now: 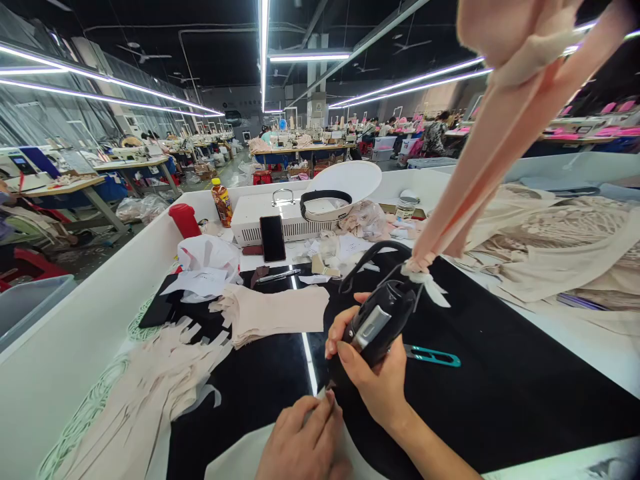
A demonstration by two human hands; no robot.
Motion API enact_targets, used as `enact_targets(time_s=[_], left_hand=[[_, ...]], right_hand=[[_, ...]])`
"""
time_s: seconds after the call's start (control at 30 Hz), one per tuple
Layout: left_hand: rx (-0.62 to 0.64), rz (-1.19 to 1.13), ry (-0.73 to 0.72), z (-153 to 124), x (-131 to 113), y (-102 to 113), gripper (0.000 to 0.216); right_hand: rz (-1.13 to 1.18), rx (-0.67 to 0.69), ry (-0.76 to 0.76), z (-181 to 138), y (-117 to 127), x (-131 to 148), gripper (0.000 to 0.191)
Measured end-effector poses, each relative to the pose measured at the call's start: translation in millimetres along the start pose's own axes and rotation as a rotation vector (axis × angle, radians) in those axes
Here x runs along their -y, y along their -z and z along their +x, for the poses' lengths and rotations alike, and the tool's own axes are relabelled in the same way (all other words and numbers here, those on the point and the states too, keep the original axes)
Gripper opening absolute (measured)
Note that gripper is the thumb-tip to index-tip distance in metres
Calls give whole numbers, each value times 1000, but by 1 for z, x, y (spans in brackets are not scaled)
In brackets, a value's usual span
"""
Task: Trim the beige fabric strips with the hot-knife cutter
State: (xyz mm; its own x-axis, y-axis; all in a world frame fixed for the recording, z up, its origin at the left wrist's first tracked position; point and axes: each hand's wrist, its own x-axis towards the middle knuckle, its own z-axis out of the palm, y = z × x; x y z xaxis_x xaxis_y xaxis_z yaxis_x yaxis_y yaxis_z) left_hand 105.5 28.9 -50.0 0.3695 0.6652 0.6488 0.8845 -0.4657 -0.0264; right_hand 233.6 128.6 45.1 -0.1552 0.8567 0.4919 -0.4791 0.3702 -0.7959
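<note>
My right hand (377,373) is wrapped around a black hand-held electric tool (383,317) with a silver piece on its side and a cord at its top. Its working end is hidden behind my fingers. Peach fabric strips (475,153), knotted near the tool's top, run up out of view. Lower down, my left hand (305,440) has its fingers together at the narrow tip of a pale fabric piece (243,457) lying on the black work surface (465,407). Teal-handled thread snips (433,356) lie just right of my right hand.
A stack of pale pink cut pieces (285,310) lies ahead, with fabric strips (130,400) at left. Behind stand a phone (273,239), a white metal box (250,217) and a bottle (221,202). Beige fabric (565,247) is heaped at right. White walls (100,320) edge the table.
</note>
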Motion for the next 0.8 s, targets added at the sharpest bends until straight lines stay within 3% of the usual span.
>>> enact_targets(time_s=[0.17, 0.37, 0.57, 0.7, 0.8], left_hand=[[115, -31, 13, 0, 6, 11, 38], [259, 34, 41, 4, 29, 35, 35], [239, 178, -6, 1, 44, 55, 40], [178, 72, -83, 5, 26, 60, 34], [48, -41, -138, 11, 3, 53, 32]], right_hand=[[-14, -65, 27, 1, 7, 17, 46], [-54, -72, 2, -13, 27, 35, 47], [-39, -79, 0, -34, 36, 45, 46], [-46, -76, -18, -40, 34, 46, 46], [-59, -45, 3, -40, 32, 45, 45]])
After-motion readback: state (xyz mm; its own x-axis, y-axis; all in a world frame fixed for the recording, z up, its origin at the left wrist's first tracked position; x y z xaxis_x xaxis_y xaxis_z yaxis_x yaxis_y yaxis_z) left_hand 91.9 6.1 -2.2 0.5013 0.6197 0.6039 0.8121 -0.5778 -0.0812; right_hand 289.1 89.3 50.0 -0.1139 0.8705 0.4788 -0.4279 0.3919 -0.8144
